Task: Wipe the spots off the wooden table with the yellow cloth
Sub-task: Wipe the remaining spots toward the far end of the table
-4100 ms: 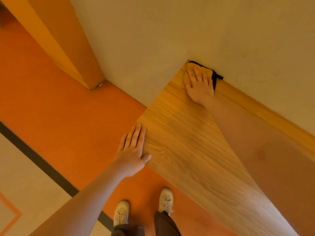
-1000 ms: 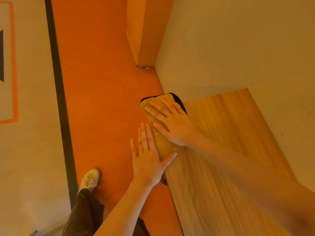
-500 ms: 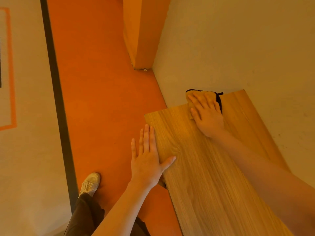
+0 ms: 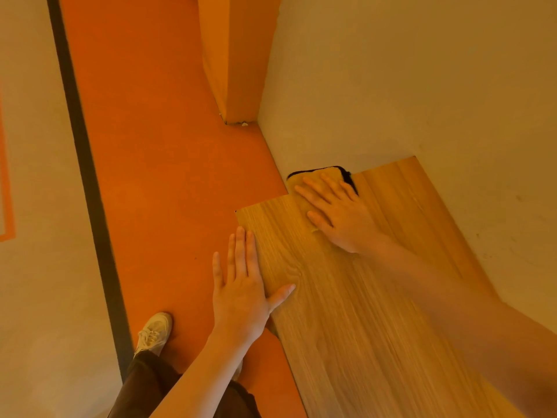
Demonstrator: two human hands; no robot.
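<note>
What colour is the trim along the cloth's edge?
Black trim on the yellow cloth, seen in the head view beyond the right hand.

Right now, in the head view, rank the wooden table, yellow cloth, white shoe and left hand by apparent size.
1. wooden table
2. left hand, enlarged by nearness to the camera
3. yellow cloth and white shoe: unsure, cloth mostly hidden under the right hand

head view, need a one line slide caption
Right hand presses the yellow cloth flat at the wooden table end; left hand rests on its edge.
</note>
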